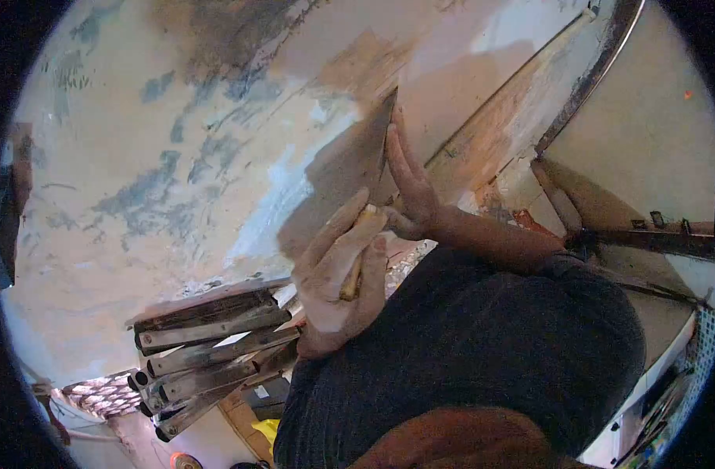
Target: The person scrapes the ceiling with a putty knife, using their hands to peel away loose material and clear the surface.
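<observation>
A wide putty knife [356, 160] lies with its blade flat against a patchy plastered wall [154, 141]. My left hand [338, 273] is wrapped around its wooden handle [353, 275]. My right hand [411, 184] presses two straight fingers on the back of the blade, with its thumb hooked near the handle's top. Pale fresh filler [271, 207] streaks the wall just beside the blade. My dark sleeve [482, 336] fills the lower right.
A paint-stained wooden ladder [209, 344] stands below my hands, with tiled floor [100, 393] seen past it. A door or window frame edge [521, 102] runs diagonally to the right of the blade. Metal brackets [631, 234] sit on the beige surface at far right.
</observation>
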A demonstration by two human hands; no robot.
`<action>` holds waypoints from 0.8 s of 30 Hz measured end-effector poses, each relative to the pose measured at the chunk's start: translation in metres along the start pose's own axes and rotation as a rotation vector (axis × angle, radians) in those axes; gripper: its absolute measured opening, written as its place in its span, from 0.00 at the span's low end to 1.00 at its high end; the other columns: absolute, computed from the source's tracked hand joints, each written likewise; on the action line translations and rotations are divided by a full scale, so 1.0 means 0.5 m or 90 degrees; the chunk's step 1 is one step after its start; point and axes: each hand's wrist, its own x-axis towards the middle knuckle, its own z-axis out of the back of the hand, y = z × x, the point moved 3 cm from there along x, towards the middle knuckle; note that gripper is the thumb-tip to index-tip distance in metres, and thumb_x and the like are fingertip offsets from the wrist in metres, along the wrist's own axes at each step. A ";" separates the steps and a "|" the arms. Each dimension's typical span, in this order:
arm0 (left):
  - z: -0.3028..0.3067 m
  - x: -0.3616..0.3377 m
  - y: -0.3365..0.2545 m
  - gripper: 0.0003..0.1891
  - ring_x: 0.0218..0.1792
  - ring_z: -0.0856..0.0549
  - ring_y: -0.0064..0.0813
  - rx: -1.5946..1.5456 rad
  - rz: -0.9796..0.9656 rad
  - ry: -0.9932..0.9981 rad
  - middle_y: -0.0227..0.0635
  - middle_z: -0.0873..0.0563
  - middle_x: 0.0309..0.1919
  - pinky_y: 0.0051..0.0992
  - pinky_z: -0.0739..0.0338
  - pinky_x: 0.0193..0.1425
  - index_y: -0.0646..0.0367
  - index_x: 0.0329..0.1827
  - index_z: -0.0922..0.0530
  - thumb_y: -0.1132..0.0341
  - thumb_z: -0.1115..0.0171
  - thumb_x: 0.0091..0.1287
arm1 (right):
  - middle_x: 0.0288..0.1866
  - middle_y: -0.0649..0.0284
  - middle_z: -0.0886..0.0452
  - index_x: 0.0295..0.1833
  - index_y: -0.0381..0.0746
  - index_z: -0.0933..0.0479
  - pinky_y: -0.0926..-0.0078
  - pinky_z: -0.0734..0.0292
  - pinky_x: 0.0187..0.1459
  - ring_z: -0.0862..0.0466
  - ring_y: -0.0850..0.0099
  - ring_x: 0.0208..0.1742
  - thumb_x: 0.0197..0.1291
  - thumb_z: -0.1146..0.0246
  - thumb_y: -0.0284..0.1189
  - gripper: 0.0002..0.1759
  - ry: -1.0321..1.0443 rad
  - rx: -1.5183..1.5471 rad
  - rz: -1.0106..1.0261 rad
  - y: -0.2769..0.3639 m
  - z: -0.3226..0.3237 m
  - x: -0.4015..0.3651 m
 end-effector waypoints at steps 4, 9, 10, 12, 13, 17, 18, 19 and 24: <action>0.008 -0.018 0.011 0.11 0.54 0.13 0.43 0.002 0.039 -0.016 0.56 0.13 0.50 0.33 0.19 0.57 0.65 0.49 0.15 0.80 0.37 0.65 | 0.81 0.30 0.67 0.80 0.26 0.56 0.49 0.58 0.78 0.62 0.36 0.82 0.67 0.45 0.57 0.54 -0.001 -0.001 0.024 0.004 0.003 -0.001; -0.006 0.008 0.038 0.11 0.52 0.12 0.40 -0.009 0.030 -0.032 0.54 0.13 0.51 0.31 0.20 0.57 0.66 0.49 0.15 0.81 0.38 0.65 | 0.81 0.29 0.65 0.79 0.25 0.54 0.48 0.59 0.78 0.61 0.36 0.82 0.69 0.48 0.57 0.52 -0.094 -0.011 -0.015 -0.001 0.014 0.015; -0.006 0.012 0.031 0.11 0.51 0.12 0.39 0.026 -0.014 -0.013 0.53 0.13 0.51 0.31 0.20 0.56 0.66 0.49 0.15 0.81 0.38 0.65 | 0.81 0.28 0.64 0.78 0.25 0.52 0.47 0.59 0.78 0.61 0.36 0.82 0.69 0.49 0.57 0.51 -0.098 -0.002 -0.024 -0.003 0.015 0.014; 0.006 0.004 0.017 0.10 0.51 0.12 0.37 0.067 -0.035 -0.001 0.52 0.13 0.51 0.30 0.20 0.56 0.67 0.47 0.15 0.80 0.37 0.64 | 0.81 0.28 0.64 0.78 0.25 0.51 0.47 0.58 0.78 0.60 0.36 0.82 0.69 0.48 0.57 0.51 -0.040 0.009 -0.011 0.006 0.016 0.011; 0.014 0.000 0.018 0.10 0.51 0.12 0.37 0.064 -0.040 -0.001 0.52 0.13 0.51 0.30 0.20 0.56 0.67 0.47 0.15 0.80 0.37 0.64 | 0.81 0.28 0.63 0.78 0.25 0.51 0.47 0.57 0.78 0.59 0.36 0.82 0.69 0.48 0.57 0.51 0.014 0.023 -0.007 0.011 0.014 0.008; 0.035 -0.003 0.039 0.08 0.54 0.13 0.38 -0.115 0.073 -0.088 0.53 0.13 0.51 0.29 0.22 0.58 0.68 0.45 0.15 0.79 0.37 0.65 | 0.81 0.29 0.62 0.78 0.26 0.50 0.46 0.54 0.77 0.58 0.35 0.82 0.68 0.46 0.54 0.49 0.023 -0.028 -0.004 0.017 0.006 0.017; 0.027 0.008 0.039 0.08 0.54 0.13 0.40 -0.077 0.062 -0.067 0.54 0.13 0.51 0.30 0.22 0.59 0.68 0.45 0.15 0.79 0.37 0.66 | 0.81 0.30 0.62 0.78 0.26 0.50 0.47 0.54 0.77 0.59 0.35 0.82 0.69 0.46 0.53 0.48 -0.007 -0.015 -0.005 0.018 0.005 0.020; 0.019 0.007 0.035 0.07 0.54 0.14 0.41 -0.041 0.055 -0.048 0.54 0.13 0.51 0.31 0.22 0.59 0.69 0.45 0.15 0.79 0.38 0.66 | 0.81 0.30 0.62 0.78 0.26 0.50 0.47 0.54 0.77 0.59 0.35 0.82 0.69 0.46 0.53 0.48 0.000 -0.013 -0.006 0.018 0.002 0.016; 0.022 -0.028 0.067 0.09 0.54 0.14 0.38 -0.125 0.072 -0.090 0.54 0.14 0.52 0.32 0.23 0.61 0.68 0.48 0.16 0.78 0.39 0.67 | 0.81 0.30 0.62 0.79 0.27 0.51 0.48 0.58 0.78 0.61 0.36 0.82 0.70 0.47 0.52 0.47 -0.021 -0.023 0.019 0.016 -0.006 0.020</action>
